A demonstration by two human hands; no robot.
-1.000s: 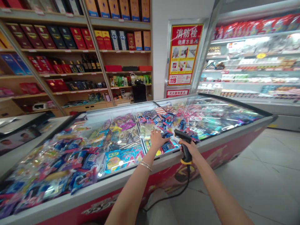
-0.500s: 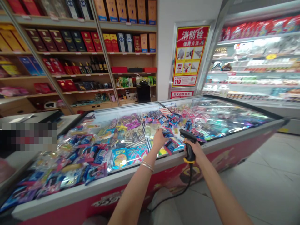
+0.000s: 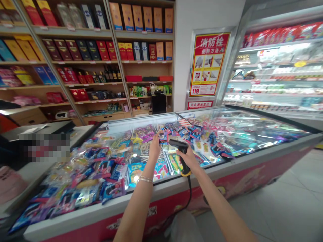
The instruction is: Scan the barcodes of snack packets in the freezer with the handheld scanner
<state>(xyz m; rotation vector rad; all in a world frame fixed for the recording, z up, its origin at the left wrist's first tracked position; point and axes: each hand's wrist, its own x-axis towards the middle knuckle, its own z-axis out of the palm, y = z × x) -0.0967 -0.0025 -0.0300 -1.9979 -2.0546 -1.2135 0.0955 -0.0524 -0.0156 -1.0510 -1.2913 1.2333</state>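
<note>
My right hand (image 3: 188, 158) is wrapped round a black and yellow barcode scanner (image 3: 179, 145), whose head points left toward my other hand. A cable hangs from the scanner's handle. Just left of it, my left hand (image 3: 155, 145) is over the glass top, its fingers at a small blue packet (image 3: 164, 137); the grip itself is too small to make out. Many blue and purple snack packets (image 3: 112, 190) are heaped on the left of the freezer's glass, and more packets (image 3: 219, 148) lie to the right of my hands.
The long chest freezer (image 3: 232, 164) stretches across the view. A grey counter (image 3: 83, 134) adjoins its left end, with a pink object (image 3: 11, 185) on it. Shelves (image 3: 148, 34) with boxes stand behind. A lit display fridge (image 3: 277, 74) is at the right.
Both hands have moved left over the glass. The scanner is now closer to my left hand, and the packet pile near my right hand's former place shows more fully. The view has shifted slightly.
</note>
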